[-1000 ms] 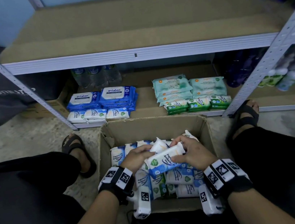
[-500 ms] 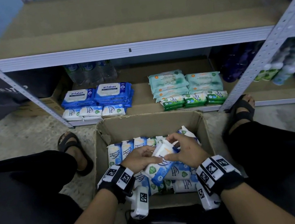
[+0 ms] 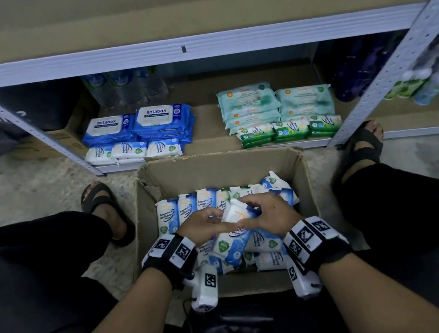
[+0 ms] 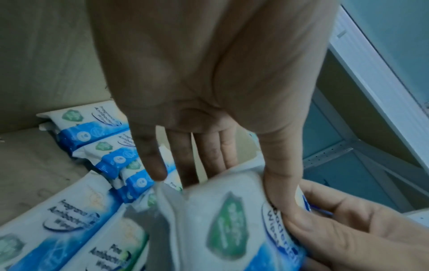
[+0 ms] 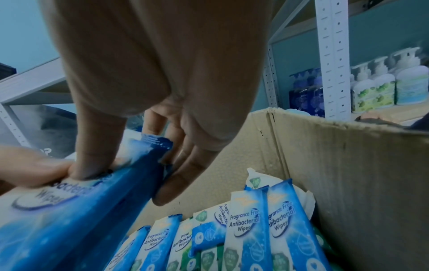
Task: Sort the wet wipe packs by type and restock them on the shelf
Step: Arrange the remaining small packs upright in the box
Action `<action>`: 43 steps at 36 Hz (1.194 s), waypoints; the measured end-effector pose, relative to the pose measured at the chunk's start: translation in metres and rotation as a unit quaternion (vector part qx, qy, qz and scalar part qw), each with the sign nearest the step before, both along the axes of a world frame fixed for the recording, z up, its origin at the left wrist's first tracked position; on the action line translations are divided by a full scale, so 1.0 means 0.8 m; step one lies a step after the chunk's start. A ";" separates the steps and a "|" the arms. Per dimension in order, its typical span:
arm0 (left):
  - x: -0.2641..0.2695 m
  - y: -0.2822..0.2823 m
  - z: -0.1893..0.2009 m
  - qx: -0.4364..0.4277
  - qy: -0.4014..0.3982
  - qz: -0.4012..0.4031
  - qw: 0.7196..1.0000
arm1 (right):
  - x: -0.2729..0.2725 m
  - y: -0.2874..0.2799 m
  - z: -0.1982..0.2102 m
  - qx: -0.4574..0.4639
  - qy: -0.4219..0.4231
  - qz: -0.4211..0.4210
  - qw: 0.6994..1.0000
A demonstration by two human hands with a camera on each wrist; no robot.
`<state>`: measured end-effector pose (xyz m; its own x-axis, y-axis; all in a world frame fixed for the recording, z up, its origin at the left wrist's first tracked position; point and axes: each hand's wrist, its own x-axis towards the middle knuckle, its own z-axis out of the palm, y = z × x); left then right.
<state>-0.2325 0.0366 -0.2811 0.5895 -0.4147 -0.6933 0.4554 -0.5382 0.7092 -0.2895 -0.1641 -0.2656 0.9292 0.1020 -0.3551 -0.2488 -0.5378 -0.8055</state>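
Observation:
Both hands meet over the cardboard box and hold a small bundle of blue-and-white antibacterial wipe packs. My left hand pinches the packs with its thumb on top and fingers behind. My right hand grips the same packs from the other side, thumb on the label. More blue packs and some green pine packs stand upright in the box. On the low shelf lie sorted stacks: large blue packs, small blue-white packs, pale teal packs, green packs.
The upper shelf board is bare. Water bottles stand behind the blue stacks. Pump bottles fill the shelf bay to the right, past a grey upright. My sandalled feet flank the box on the floor.
The held packs have tilted from lying crosswise to pointing more down into the box, and both hands have closed in together around them. The head view has dipped closer to the box.

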 end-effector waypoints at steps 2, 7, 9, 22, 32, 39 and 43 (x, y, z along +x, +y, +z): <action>0.005 0.005 -0.006 0.040 -0.004 0.003 0.999 | 0.004 0.000 -0.008 -0.007 0.023 -0.006 1.000; 0.025 0.039 -0.050 0.126 0.063 -0.006 0.990 | 0.013 -0.006 -0.036 -0.016 0.110 -0.015 0.994; 0.032 0.057 -0.079 0.187 0.068 -0.009 0.980 | 0.015 -0.010 -0.049 -0.024 0.136 -0.018 0.990; 0.019 0.119 -0.179 0.399 0.036 -0.116 0.909 | 0.024 -0.024 -0.110 -0.078 0.230 -0.047 0.969; 0.020 0.128 -0.195 0.357 0.044 -0.054 0.932 | 0.022 -0.028 -0.118 -0.104 0.253 -0.041 0.961; 0.015 0.120 -0.200 0.292 0.073 0.040 0.953 | 0.029 -0.028 -0.115 -0.091 0.265 -0.053 0.958; 0.016 0.122 -0.211 0.266 0.079 0.053 0.959 | 0.034 -0.027 -0.118 -0.098 0.261 -0.045 0.959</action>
<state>-0.2200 0.1340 -0.4501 0.4791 0.0787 -0.8742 0.6065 -0.7497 0.2649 -0.2626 -0.1856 -0.3599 0.6220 -0.0876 -0.7781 -0.6434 -0.6235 -0.4441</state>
